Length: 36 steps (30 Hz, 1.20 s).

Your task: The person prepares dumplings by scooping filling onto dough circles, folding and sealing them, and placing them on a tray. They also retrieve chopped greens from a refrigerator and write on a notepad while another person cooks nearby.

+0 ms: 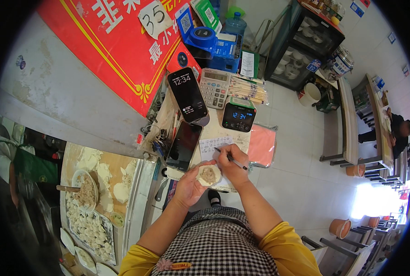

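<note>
In my left hand (186, 189) rests a round dough wrapper (217, 174), lying open with a mound of pale minced filling (207, 175) at its middle. My right hand (233, 162) grips a dark pen (240, 164), its tip on a sheet of paper (208, 146) covered in handwriting. That sheet lies on a small counter top (242, 138). Just left of the paper is a dark-screened phone (184, 146). Beyond it a second phone (187, 95), its screen lit, leans beside a calculator (214, 88) and a small display device (238, 117).
At left, a floured board (103, 151) carries dough, a bowl of filling (87, 195) with a wooden handle, and a tray of dumplings (87, 231). Wrapped chopsticks (248, 89) and a pink packet (262, 145) edge the counter. A person (399, 131) sits far right.
</note>
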{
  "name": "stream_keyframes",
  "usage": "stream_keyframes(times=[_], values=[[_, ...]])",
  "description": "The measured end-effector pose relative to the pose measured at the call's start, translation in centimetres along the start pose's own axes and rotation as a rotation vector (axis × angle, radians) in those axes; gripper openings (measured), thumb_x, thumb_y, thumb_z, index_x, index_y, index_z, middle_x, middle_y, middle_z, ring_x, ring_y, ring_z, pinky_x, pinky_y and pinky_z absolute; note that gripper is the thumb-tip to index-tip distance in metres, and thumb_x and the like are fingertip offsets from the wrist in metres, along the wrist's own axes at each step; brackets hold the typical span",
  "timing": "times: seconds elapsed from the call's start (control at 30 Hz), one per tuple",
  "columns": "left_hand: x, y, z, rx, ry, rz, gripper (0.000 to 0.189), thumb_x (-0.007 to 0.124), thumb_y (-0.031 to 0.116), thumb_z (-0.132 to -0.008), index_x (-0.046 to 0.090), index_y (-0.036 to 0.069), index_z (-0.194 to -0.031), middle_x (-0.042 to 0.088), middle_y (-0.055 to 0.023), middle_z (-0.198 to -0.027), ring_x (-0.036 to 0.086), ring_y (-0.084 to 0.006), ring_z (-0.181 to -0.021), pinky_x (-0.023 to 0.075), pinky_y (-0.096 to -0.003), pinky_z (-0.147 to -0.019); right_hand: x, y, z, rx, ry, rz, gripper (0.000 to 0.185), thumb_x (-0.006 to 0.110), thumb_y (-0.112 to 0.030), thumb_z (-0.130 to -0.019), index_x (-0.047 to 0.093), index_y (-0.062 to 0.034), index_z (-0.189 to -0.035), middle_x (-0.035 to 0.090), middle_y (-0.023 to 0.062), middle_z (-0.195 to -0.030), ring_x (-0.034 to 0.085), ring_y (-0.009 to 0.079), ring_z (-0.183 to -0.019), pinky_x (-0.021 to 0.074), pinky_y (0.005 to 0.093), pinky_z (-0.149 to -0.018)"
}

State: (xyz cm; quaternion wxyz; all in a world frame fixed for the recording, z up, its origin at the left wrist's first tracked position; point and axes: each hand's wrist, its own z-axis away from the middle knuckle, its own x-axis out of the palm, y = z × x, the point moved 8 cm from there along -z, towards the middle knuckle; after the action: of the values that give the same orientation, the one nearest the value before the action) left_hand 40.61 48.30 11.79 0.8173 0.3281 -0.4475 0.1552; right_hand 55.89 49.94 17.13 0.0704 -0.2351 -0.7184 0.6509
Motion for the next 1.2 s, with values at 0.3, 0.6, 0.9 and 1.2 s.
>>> stream_keyframes(times=[0.3,0.6,0.9,1.2], values=[[-0.3,0.0,-0.1,0.0,0.034,0.01,0.044,0.042,0.025,-0.101,0.046,-0.003,-0.135,0.052,-0.0142,-0.139,0.051,-0.0273,-0.127,0.0381,-0.0426,-0.109,0.1,-0.2,-0.1,-0.039,-0.015,0.085,0.006,0.062,-0.006,-0.089,0.061,-0.0006,-0.086,0.064,0.0053,-0.067,0.059,0.0098,-0.052,0.0471,0.0255,-0.049],[-0.5,-0.1,-0.1,-0.007,0.025,0.008,0.041,0.038,0.024,-0.103,0.047,-0.002,-0.133,0.052,-0.0142,-0.137,0.052,-0.0274,-0.126,0.0403,-0.0433,-0.107,0.4,0.6,-0.2,-0.03,-0.029,0.115,0.007,0.064,-0.007,-0.087,0.061,-0.0011,-0.085,0.065,0.0084,-0.069,0.063,0.0154,-0.057,0.0503,0.0284,-0.055],[-0.8,-0.2,-0.2,-0.011,0.036,0.014,0.041,0.038,0.025,-0.103,0.048,-0.002,-0.132,0.053,-0.0138,-0.136,0.053,-0.0273,-0.125,0.0409,-0.043,-0.107,0.5,1.5,-0.2,0.013,-0.043,0.134,0.008,0.065,-0.008,-0.086,0.061,-0.0011,-0.085,0.066,0.0096,-0.07,0.065,0.0175,-0.06,0.0512,0.0287,-0.057],[-0.2,0.0,-0.1,0.003,-0.005,0.02,0.042,0.038,0.025,-0.103,0.049,-0.003,-0.132,0.054,-0.0139,-0.136,0.052,-0.0264,-0.126,0.0402,-0.0422,-0.107,0.0,0.3,0.1,0.036,-0.012,0.051,0.006,0.063,-0.006,-0.087,0.061,-0.0009,-0.085,0.066,0.0079,-0.069,0.063,0.013,-0.059,0.0507,0.0263,-0.057]])
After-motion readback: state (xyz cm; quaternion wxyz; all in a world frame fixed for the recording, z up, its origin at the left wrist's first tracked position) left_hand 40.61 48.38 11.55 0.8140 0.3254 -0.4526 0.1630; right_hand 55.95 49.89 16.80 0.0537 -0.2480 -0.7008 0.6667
